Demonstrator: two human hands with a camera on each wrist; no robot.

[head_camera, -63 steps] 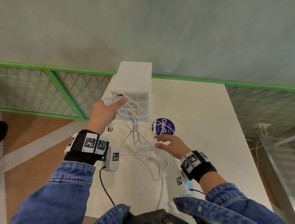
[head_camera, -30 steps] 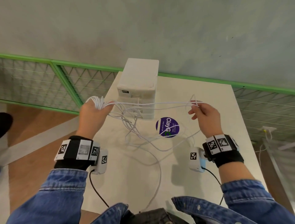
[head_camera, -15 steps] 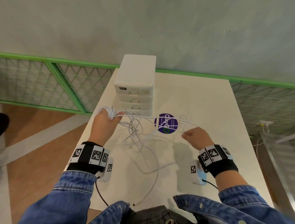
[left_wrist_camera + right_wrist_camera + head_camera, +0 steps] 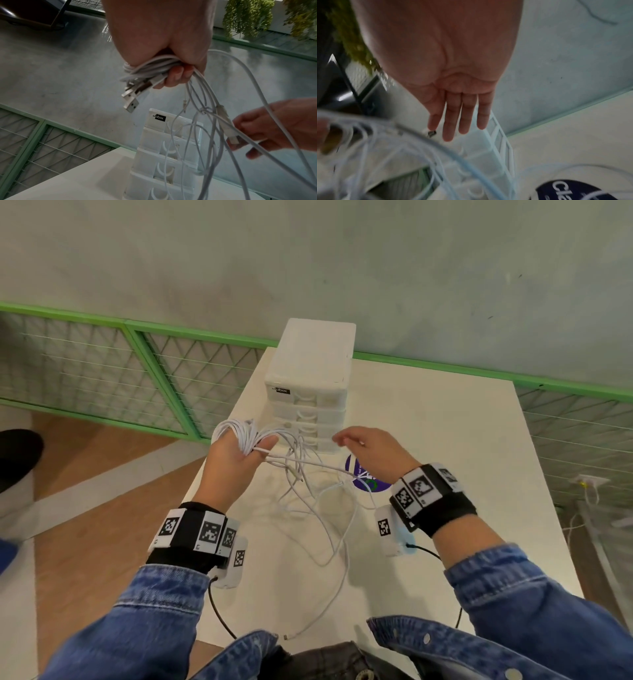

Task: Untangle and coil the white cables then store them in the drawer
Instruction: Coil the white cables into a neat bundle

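My left hand grips a looped bundle of white cables above the table's left side. In the left wrist view that hand is curled round the bundle, and several USB plugs stick out below it. Loose strands hang from the bundle in a tangle onto the white table; one plug end lies near the front edge. My right hand hovers beside the strands with straight, empty fingers. The white drawer unit stands just behind both hands with its drawers closed.
A round purple sticker lies on the table under my right wrist. Green mesh railing runs behind and to the left of the table, and a grey wall rises behind it. The table's left edge is close to my left hand.
My right hand let go of the strand it was pulling and moved up and left, close to my left hand. The left hand kept its hold on the bundle.
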